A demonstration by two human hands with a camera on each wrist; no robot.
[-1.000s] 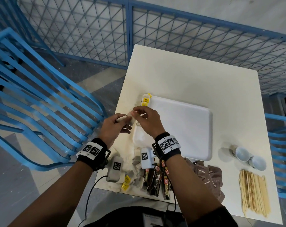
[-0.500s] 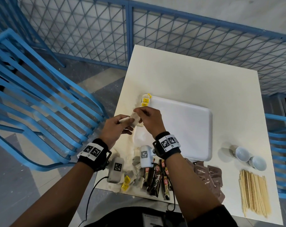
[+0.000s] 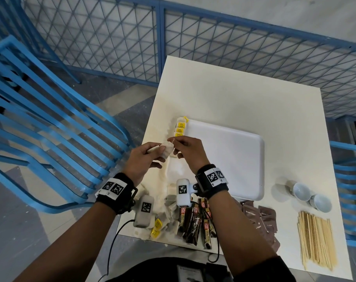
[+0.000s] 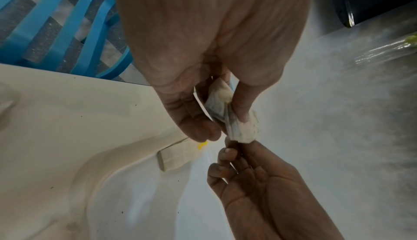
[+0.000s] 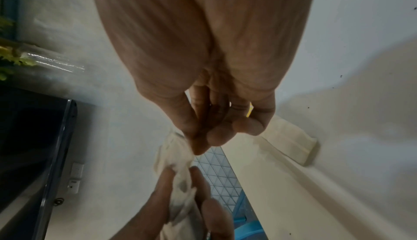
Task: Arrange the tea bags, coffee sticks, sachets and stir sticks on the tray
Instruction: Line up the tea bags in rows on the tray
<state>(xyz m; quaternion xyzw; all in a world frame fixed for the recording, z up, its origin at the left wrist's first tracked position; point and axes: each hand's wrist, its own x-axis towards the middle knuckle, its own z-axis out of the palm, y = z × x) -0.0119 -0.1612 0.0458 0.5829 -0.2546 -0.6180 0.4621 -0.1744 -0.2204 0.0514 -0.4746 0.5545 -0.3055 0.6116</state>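
Above the tray's (image 3: pixel 234 159) left edge, the left hand (image 3: pixel 141 159) pinches a soft, light tea bag (image 3: pixel 167 150) while the right hand (image 3: pixel 188 152) seemingly pinches its thin string, the safest hold.

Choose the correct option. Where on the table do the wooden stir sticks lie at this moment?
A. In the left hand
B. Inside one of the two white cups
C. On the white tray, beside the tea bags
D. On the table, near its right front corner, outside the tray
D: in the head view the stir sticks lie in a bundle on the table near its right front corner, in front of the two cups and outside the tray.
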